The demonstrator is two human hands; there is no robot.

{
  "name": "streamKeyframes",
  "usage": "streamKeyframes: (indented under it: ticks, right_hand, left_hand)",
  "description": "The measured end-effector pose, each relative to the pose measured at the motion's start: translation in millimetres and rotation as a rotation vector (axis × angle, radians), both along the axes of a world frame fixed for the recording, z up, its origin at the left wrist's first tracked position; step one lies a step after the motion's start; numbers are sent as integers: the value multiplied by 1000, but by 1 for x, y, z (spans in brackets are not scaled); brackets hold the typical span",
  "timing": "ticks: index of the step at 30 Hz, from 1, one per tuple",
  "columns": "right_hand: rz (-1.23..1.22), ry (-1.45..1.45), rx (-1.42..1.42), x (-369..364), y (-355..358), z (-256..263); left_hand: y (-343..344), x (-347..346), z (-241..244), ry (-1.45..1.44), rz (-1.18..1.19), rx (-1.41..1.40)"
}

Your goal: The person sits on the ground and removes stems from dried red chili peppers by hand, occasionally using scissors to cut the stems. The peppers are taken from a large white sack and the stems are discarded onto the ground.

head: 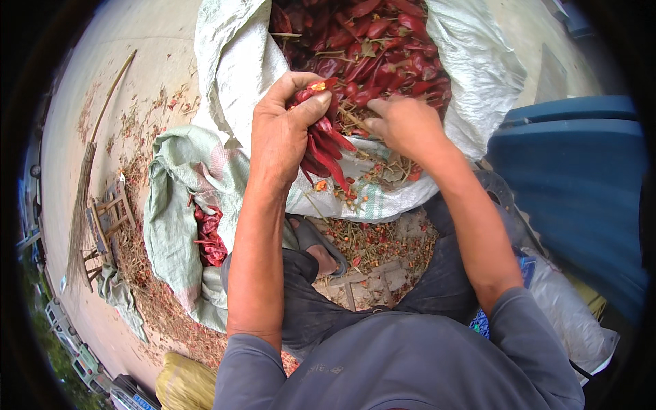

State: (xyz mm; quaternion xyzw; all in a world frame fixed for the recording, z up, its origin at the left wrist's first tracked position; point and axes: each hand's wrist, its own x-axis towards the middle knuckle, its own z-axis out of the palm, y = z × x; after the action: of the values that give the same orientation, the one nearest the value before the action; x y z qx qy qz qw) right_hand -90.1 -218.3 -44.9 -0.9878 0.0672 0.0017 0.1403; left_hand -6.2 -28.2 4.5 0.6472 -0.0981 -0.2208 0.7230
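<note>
A large white woven sack [241, 77] lies open before me, full of dried red chili peppers [379, 51]. Over its near edge, my left hand [289, 123] is closed around a bunch of red chilies [325, 151] that hang tips down, with orange seeds showing at the top by the thumb. To the right, my right hand [405, 123] reaches to the chilies and dry stems at the sack's mouth; thumb and fingers are near a stem, and I cannot tell whether they pinch it. Stem scraps and orange bits [392, 171] lie on the sack's near flap.
A pale green sack [174, 154] with red chilies [210, 238] stands at my left. Beyond it are a twig broom [84, 189], a wooden stool [110, 215] and scattered debris. A blue container [569, 169] stands right, a yellow sack [184, 382] lower left. Debris covers the ground between my legs.
</note>
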Motion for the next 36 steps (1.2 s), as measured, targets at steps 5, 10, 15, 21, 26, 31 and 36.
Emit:
streamKeyframes:
  ticks: [5,10,15,21,26,31,36]
  right_hand:
    - [-66,-23,110,4,-15,-3]
    - [-338,-106,1070,0,-16,36]
    - [-263,-147,1398,-4,-10,34]
    - [-226,-21,1583,-7,-7,34]
    - [-148,-46,1377,-9,0,49]
    - [68,-272,593,-10,3,38]
    - [99,-272,610,-10,2,33]
  left_hand:
    - [-3,-3,3,-57,-49,95]
    - [0,-5,8,-96,-138,322]
    - [-10,-16,3,-349,-75,311]
    - [-11,-14,-11,-650,-236,321]
    - [-9,-11,-5,-344,-206,291]
    - [-10,-14,-4,-418,-202,304]
    - [-11,-11,-8,-648,-246,311]
